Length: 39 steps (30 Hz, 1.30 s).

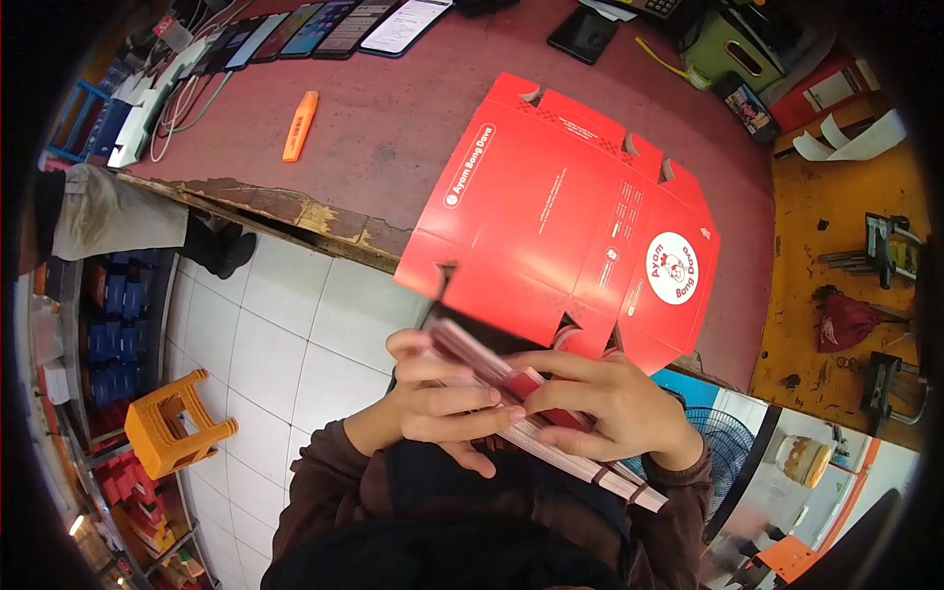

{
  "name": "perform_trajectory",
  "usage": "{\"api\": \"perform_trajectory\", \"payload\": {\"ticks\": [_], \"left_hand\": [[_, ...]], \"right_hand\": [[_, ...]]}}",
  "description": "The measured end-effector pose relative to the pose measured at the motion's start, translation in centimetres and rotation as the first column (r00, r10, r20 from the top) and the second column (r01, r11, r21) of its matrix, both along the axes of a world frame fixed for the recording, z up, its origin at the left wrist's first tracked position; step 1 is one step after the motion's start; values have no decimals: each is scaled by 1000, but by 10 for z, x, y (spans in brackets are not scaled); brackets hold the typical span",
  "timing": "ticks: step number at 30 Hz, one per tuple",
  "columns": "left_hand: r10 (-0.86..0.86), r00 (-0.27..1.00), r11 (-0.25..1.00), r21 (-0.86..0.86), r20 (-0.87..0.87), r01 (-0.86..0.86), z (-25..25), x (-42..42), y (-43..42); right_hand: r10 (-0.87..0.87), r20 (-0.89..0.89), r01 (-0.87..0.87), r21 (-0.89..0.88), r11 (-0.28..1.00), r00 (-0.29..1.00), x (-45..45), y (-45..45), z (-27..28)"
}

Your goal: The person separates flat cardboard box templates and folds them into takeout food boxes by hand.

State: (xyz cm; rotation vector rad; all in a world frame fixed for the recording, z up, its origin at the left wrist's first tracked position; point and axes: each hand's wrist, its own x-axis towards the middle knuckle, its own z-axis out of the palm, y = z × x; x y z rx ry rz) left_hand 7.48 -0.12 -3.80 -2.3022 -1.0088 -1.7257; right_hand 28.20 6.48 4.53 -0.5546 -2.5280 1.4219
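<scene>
My left hand (441, 401) and my right hand (618, 401) are both closed on a stack of flat cardboard sheets (600, 470). Its pale layered edges face up, tilted across my lap, and a bit of red shows between my hands. Part of the stack is hidden by my fingers. Just beyond it, a flat unfolded red cardboard box (536, 226), printed "Ayam Bang Dava", lies on the table with its near edge overhanging.
The worn red table (374, 128) carries an orange highlighter (301, 126), a row of phones (334, 28) and a black phone (584, 35). An orange stool (180, 423) stands on the tiled floor at left. Another person's leg (118, 214) is at far left.
</scene>
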Motion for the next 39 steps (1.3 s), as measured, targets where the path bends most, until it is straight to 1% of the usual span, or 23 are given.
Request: {"api": "perform_trajectory", "payload": {"ticks": [4,6,9,19,21,22,24,25,27,28,30,31,33,34,36,39], "left_hand": [[-16,1000,1000,-7,1,16,0,-2,-1],[-21,1000,1000,-8,8,21,0,-2,-1],[-27,999,1000,-3,21,27,0,-2,0],[-48,998,999,-10,41,49,0,-2,-1],[-46,998,999,-18,44,47,0,-2,-2],[-44,998,999,-26,47,45,0,-2,-2],[-39,999,999,-7,30,39,-1,-2,1],[-34,999,999,12,13,33,-1,-1,2],[-33,999,999,4,11,33,-1,-1,2],[-33,999,999,-3,9,33,-1,-1,2],[-33,999,999,-5,3,33,-1,-2,1],[-31,1000,999,-8,-5,31,-1,-3,0],[-32,999,999,-7,3,32,-1,-2,1],[-33,999,999,-3,12,33,-1,-2,1],[-32,999,999,1,8,32,-2,-2,0],[-31,1000,999,12,0,31,-2,-3,1]], "right_hand": [[-9,-20,8,-36,999,1000,-1,1,-1],[-13,-51,8,-94,996,999,-1,2,-4],[-8,-90,-2,-111,994,996,-1,3,-7],[21,-93,-35,-142,989,995,-1,6,-9],[-57,-115,43,-120,992,992,-1,5,-10],[-56,-115,43,-120,992,992,-2,4,-9],[-235,-71,226,-117,967,969,-3,1,-1],[-235,-71,226,-117,967,969,-2,2,1],[11,90,-18,74,997,996,3,3,4],[9,90,-16,74,997,996,2,3,3],[41,13,-42,42,998,999,-1,1,1],[42,13,-42,41,998,999,-1,2,1],[39,31,-37,-51,998,999,-1,4,2],[39,31,-38,-50,998,999,-1,4,0],[34,-40,-36,-58,998,999,-1,4,-5],[30,-54,-33,-69,997,998,-1,4,-6]]}}
